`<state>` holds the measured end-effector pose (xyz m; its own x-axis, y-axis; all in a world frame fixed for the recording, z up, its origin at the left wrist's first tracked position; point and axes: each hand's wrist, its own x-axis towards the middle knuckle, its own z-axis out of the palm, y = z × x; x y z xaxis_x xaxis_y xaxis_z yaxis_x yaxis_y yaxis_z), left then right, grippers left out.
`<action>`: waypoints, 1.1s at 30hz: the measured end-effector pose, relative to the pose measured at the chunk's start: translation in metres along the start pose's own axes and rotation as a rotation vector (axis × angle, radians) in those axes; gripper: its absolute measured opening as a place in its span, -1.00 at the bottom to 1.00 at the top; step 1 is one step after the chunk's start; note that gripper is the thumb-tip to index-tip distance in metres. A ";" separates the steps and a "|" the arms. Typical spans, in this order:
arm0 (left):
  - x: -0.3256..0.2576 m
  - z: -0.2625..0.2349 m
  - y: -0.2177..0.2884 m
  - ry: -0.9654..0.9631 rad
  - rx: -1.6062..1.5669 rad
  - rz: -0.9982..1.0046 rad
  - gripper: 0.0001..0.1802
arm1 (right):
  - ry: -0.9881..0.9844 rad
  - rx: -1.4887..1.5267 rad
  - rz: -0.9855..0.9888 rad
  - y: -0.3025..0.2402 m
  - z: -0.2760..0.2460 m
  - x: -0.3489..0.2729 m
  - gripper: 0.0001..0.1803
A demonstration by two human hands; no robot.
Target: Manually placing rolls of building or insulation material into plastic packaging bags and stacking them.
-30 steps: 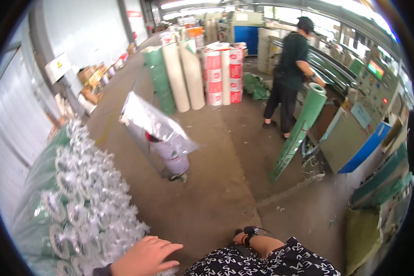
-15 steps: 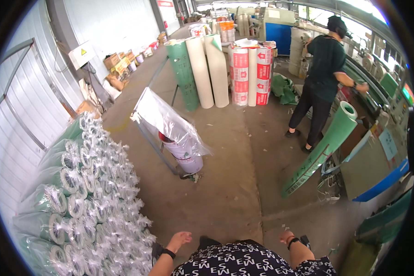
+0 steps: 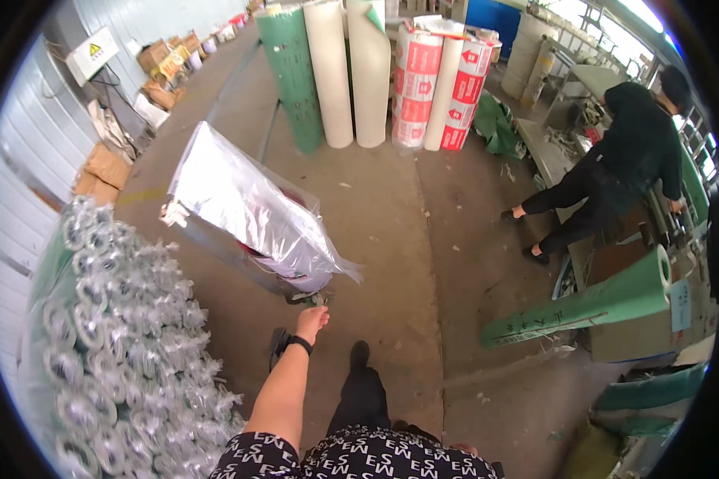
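left hand [image 3: 313, 321] now stretched farther forward, near the lilac bucket [image 3: 307, 280]

Factory or workshop floor: stacked bagged rolls [image 3: 96, 367] left of the left hand [image 3: 312, 321]; upright rolls [image 3: 329, 76] beyond; machinery [image 3: 635, 342], worker [image 3: 635, 152] off right.

My bare left hand [image 3: 312, 321] has stretched forward from beside my black-and-white patterned fabric shirt [image 3: 375, 457] to near the base of the lilac cylindrical bucket [image 3: 305, 279].
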<state>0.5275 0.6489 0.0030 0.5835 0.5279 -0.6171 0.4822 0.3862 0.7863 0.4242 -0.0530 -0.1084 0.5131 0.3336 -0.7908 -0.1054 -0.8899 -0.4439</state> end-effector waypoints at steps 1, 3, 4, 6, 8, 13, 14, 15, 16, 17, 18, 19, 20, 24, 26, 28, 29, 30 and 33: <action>0.025 -0.020 -0.013 0.098 -0.005 -0.001 -0.61 | -0.146 0.382 0.281 -0.098 -0.032 -0.007 -0.63; 0.108 -0.013 -0.028 0.154 0.129 0.089 -0.60 | -0.145 0.070 -0.013 -0.204 -0.062 -0.007 -0.62; 0.142 -0.002 -0.034 0.206 0.281 0.206 -0.59 | -0.115 0.306 0.059 -0.257 -0.072 -0.003 -0.65; 0.188 0.035 -0.032 0.364 0.249 0.249 -0.60 | -0.061 0.661 0.100 -0.349 -0.092 0.007 -0.66; 0.220 0.026 -0.039 0.573 0.234 0.309 -0.61 | -0.079 0.777 0.063 -0.412 -0.106 0.022 -0.66; 0.173 0.066 0.047 0.385 0.177 0.085 -0.66 | -0.107 0.968 0.090 -0.432 -0.121 0.040 -0.67; 0.163 0.052 0.064 0.367 0.094 0.138 -0.64 | -0.135 0.966 0.078 -0.430 -0.118 0.046 -0.67; 0.159 0.037 0.069 0.358 0.224 0.169 -0.49 | -0.134 0.835 0.110 -0.419 -0.115 0.049 -0.67; 0.156 0.026 0.075 0.375 0.229 0.171 -0.49 | -0.128 0.702 0.138 -0.407 -0.114 0.051 -0.68; 0.144 0.022 0.093 0.337 0.350 0.180 -0.43 | -0.137 0.701 0.134 -0.397 -0.116 0.052 -0.68; 0.134 0.022 0.110 0.293 0.471 0.188 -0.37 | -0.130 0.608 0.174 -0.385 -0.118 0.052 -0.68; 0.130 0.024 0.123 0.240 0.387 0.199 -0.32 | -0.121 0.513 0.210 -0.374 -0.122 0.053 -0.68; 0.121 0.023 0.140 0.254 0.388 0.205 -0.32 | -0.128 0.511 0.196 -0.365 -0.125 0.056 -0.68; 0.089 0.029 0.191 0.220 -0.201 0.157 -0.39 | -0.105 0.398 0.128 -0.349 -0.138 0.077 -0.68; 0.067 0.017 0.206 0.271 -0.251 0.208 -0.42 | -0.107 0.372 0.071 -0.355 -0.147 0.089 -0.68; 0.042 -0.004 0.218 0.241 -0.224 0.269 -0.51 | -0.116 0.430 -0.027 -0.363 -0.159 0.098 -0.69; 0.027 -0.010 0.225 0.228 -0.318 0.327 -0.63 | -0.128 0.419 -0.061 -0.355 -0.162 0.105 -0.69; 0.007 -0.010 0.238 0.242 -0.319 0.354 -0.63 | -0.125 0.447 -0.102 -0.344 -0.165 0.115 -0.68; -0.040 -0.045 0.244 0.116 -0.150 0.568 -0.69 | -0.157 0.322 -0.212 -0.305 -0.183 0.132 -0.68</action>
<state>0.5926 0.7557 0.2209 0.6436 0.7591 -0.0982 0.0133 0.1172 0.9930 0.6803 0.2058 0.0000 0.4188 0.5641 -0.7116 -0.2852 -0.6623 -0.6929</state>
